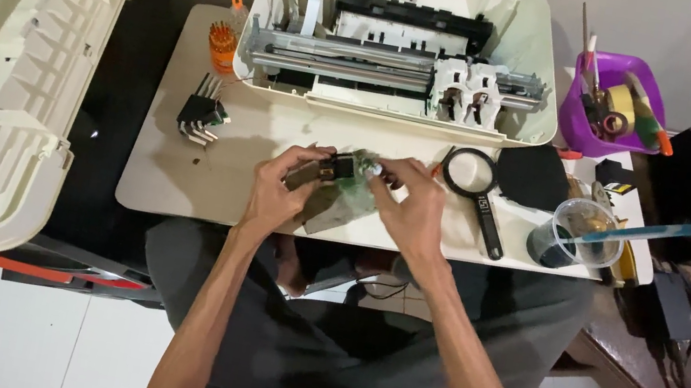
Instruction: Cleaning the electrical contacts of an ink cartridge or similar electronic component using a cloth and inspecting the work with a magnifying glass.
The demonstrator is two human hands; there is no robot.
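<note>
While both forearms reach forward from the seated person's lap and converge over the near edge of the counter [177, 183], the two hands meet around a small black printer part [339, 165] with a green circuit board [356, 188] attached. The left hand [278, 192] has its wrist bent inward; its grip is closed on the left side of the part, thumb on top and fingers curled beneath. The right hand [411, 210] mirrors it from the other side, its grip pinching the right end of the part, with fingertips pressed near a small pale spot on the piece. The part is held just above the counter, in front of the opened printer chassis [405, 44], whose cream shell is uncovered so that the metal rail and the white cartridge carriage [467, 92] show.

Just right of the right hand lies a black magnifying glass [471, 188], its handle pointing toward the near edge. Beyond it sit a black foam pad [535, 175] and a clear plastic cup [580, 234] holding dark liquid, with a pale blue stick [642, 232] resting across its rim. A purple tub [612, 104] of tools stands at the far right corner. Left of the hands, well apart, lies a black connector block with white pins [201, 116], and an orange container [222, 44] stands beside the chassis. The removed cream printer cover [2, 77] rests at far left.
</note>
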